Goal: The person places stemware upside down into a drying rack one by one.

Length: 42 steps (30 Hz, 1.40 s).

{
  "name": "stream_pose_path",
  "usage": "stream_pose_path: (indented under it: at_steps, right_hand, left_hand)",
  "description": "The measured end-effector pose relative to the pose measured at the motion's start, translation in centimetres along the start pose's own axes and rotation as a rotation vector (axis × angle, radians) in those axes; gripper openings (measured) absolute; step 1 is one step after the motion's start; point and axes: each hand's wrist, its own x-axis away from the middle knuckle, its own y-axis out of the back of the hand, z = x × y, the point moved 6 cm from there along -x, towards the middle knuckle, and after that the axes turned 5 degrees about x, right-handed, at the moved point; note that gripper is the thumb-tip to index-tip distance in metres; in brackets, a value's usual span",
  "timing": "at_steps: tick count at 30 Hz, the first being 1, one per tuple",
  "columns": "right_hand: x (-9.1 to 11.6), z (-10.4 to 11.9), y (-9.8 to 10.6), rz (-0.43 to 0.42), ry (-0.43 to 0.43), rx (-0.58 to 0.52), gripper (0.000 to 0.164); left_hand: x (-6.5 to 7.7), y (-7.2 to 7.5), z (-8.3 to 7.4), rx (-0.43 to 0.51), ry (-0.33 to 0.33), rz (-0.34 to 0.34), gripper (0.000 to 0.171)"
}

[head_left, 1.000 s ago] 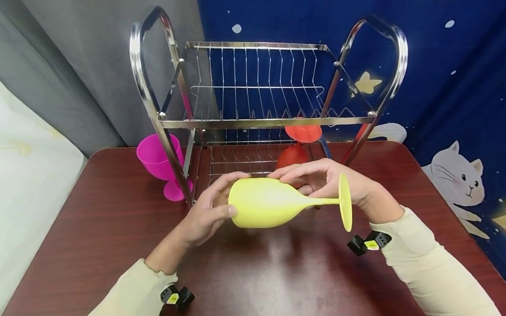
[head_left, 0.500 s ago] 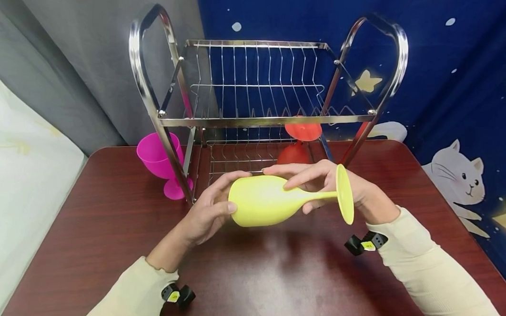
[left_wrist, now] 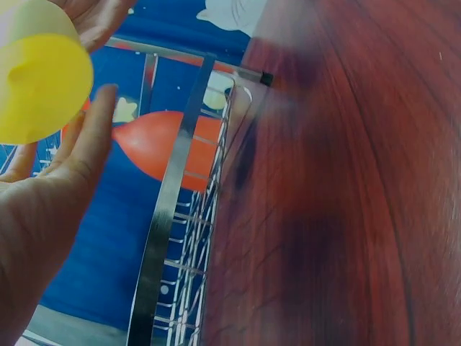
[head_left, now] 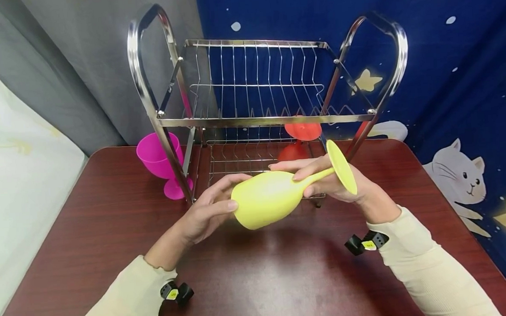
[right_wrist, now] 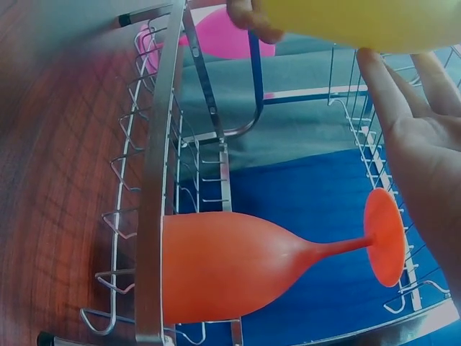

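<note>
A yellow plastic wine glass [head_left: 268, 198] is held in mid-air in front of the rack, lying nearly on its side with its foot up to the right. My left hand [head_left: 208, 213] grips the rim end of the bowl, thumb in front and fingers behind. At the stem and the narrow end of the bowl, my right hand [head_left: 329, 187] pinches the glass; part of this grip is hidden. The right wrist view shows the bowl's underside touching fingertips [right_wrist: 371, 61]. Behind my right hand, a red wine glass [right_wrist: 223, 267] stands upside down in the lower tier.
A two-tier chrome dish rack [head_left: 268, 121] stands at the back of the brown wooden table [head_left: 264, 281], with tall curved side handles. Left of it, a magenta goblet [head_left: 156, 158] is upright on the table. Grey and blue curtains [head_left: 430, 91] hang behind.
The yellow wine glass has tilted, its foot rising and its rim end dipping slightly. My right fingers have shifted onto the stem, while my left hand stays almost in place.
</note>
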Motion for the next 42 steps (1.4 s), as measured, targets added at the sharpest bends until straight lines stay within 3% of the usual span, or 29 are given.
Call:
stream_pose_path:
  at_steps: [7, 15, 20, 25, 29, 33, 38, 42]
  right_hand:
    - [-0.1, -0.1, 0.3, -0.071, -0.018, 0.114, 0.037]
    - [0.0, -0.6, 1.0, -0.178, -0.12, 0.077, 0.032]
    - [0.2, -0.6, 1.1, -0.204, -0.164, 0.09, 0.029]
    - [-0.1, -0.2, 0.9, -0.225, -0.198, 0.163, 0.033]
    - [-0.3, 0.3, 0.6, -0.244, -0.234, 0.252, 0.035]
    - [-0.2, 0.1, 0.9, -0.253, -0.222, 0.291, 0.034]
    - [-0.1, -0.3, 1.2, -0.28, -0.209, 0.341, 0.032]
    - [-0.3, -0.1, 1.1, -0.303, -0.228, 0.392, 0.025]
  left_hand:
    - [0.0, 0.3, -0.1, -0.12, -0.017, -0.032, 0.054]
    - [0.2, 0.1, -0.7, -0.369, -0.085, -0.109, 0.05]
    - [0.2, -0.3, -0.9, -0.492, -0.121, -0.14, 0.051]
    - [0.4, -0.3, -1.3, -0.65, -0.193, -0.239, 0.054]
    - [0.8, -0.2, -1.5, -0.799, -0.199, -0.327, 0.056]
    - [1.0, -0.3, -1.6, -0.892, -0.199, -0.373, 0.057]
    - [1.1, -0.6, -1.9, -0.967, -0.264, -0.397, 0.058]
    - [1.2, -0.8, -2.5, -1.022, -0.37, -0.445, 0.057]
